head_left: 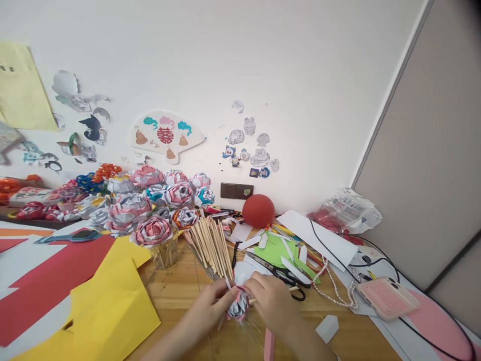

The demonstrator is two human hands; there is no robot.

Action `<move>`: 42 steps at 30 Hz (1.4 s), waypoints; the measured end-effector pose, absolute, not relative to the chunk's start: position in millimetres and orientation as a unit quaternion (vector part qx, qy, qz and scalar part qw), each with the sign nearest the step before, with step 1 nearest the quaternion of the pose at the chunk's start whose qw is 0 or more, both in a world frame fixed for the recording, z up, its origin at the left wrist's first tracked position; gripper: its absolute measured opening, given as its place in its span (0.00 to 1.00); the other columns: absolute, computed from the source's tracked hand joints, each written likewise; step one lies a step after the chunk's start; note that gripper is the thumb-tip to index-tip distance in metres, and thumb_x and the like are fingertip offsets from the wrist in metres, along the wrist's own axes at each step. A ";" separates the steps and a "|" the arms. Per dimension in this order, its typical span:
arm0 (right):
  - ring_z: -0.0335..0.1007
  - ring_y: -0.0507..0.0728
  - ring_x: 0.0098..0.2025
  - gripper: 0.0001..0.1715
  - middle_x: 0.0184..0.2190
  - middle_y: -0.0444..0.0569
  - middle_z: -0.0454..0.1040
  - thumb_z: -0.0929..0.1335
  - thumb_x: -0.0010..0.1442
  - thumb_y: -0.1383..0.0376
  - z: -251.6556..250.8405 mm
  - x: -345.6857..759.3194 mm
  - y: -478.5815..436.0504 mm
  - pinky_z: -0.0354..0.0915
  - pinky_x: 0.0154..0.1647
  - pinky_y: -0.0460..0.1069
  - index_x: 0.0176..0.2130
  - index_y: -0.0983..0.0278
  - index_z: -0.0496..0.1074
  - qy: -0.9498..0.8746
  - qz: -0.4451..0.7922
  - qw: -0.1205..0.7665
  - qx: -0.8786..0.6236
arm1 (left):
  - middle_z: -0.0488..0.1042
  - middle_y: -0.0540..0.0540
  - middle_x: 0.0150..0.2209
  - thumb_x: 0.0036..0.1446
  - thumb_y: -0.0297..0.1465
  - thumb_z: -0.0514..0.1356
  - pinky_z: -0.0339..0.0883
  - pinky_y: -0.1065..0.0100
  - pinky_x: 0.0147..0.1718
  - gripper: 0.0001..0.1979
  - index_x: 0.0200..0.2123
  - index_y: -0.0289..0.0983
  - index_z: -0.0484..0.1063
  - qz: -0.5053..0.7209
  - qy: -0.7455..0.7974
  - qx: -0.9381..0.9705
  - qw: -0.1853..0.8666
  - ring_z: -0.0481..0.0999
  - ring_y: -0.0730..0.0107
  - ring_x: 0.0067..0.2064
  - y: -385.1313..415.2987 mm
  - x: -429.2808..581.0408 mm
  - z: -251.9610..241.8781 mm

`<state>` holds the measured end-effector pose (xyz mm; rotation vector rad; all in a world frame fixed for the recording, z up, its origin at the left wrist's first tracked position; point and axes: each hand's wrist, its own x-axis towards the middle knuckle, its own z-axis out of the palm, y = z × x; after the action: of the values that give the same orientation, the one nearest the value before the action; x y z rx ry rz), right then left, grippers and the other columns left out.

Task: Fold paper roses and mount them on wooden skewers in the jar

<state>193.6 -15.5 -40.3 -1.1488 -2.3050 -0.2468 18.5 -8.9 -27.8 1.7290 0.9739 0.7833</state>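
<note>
A small paper flower with pink and grey-white folded petals is between my two hands, low in the middle of the view. My left hand pinches its left edge, and a narrow white strip sticks up by the thumb. On the flower's right upper edge, the fingers of my right hand are closed. A short piece of pale stick shows beside that hand. Just beyond my hands lies a bundle of wooden sticks. Black scissors rest past my right hand.
Finished paper flowers stand at the back left, near yellow paper sheets. A red balloon sits by the wall, behind green paper scraps. Rightward are a bead string, a pink-cased phone and black cables.
</note>
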 end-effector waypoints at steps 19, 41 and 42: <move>0.65 0.52 0.28 0.07 0.30 0.45 0.69 0.65 0.57 0.62 -28.8 196.1 -21.3 0.56 0.28 0.45 0.36 0.62 0.70 -0.845 0.060 0.334 -0.413 | 0.71 0.48 0.27 0.48 0.46 0.52 0.60 0.70 0.35 0.18 0.25 0.38 0.68 0.333 0.472 0.659 0.481 0.67 0.64 0.35 -9.9 16.1 -25.7; 0.63 0.50 0.25 0.13 0.26 0.45 0.68 0.60 0.62 0.62 -35.5 194.0 -19.2 0.55 0.25 0.44 0.31 0.64 0.70 -0.854 -0.025 0.371 -0.365 | 0.60 0.56 0.20 0.37 0.48 0.63 0.51 0.73 0.25 0.22 0.24 0.35 0.65 0.310 0.404 0.537 0.673 0.58 0.76 0.24 -2.6 18.4 -36.4; 0.61 0.51 0.24 0.15 0.24 0.46 0.68 0.59 0.63 0.63 -35.2 194.5 -19.8 0.54 0.24 0.45 0.30 0.64 0.70 -0.861 -0.080 0.366 -0.345 | 0.60 0.56 0.20 0.36 0.48 0.63 0.50 0.73 0.25 0.22 0.24 0.35 0.65 0.310 0.413 0.530 0.673 0.57 0.77 0.24 -2.8 18.4 -35.1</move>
<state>194.5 -19.8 -35.2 -0.8862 -2.2118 -0.2062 18.4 -2.8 -35.1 1.1935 0.9287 0.6979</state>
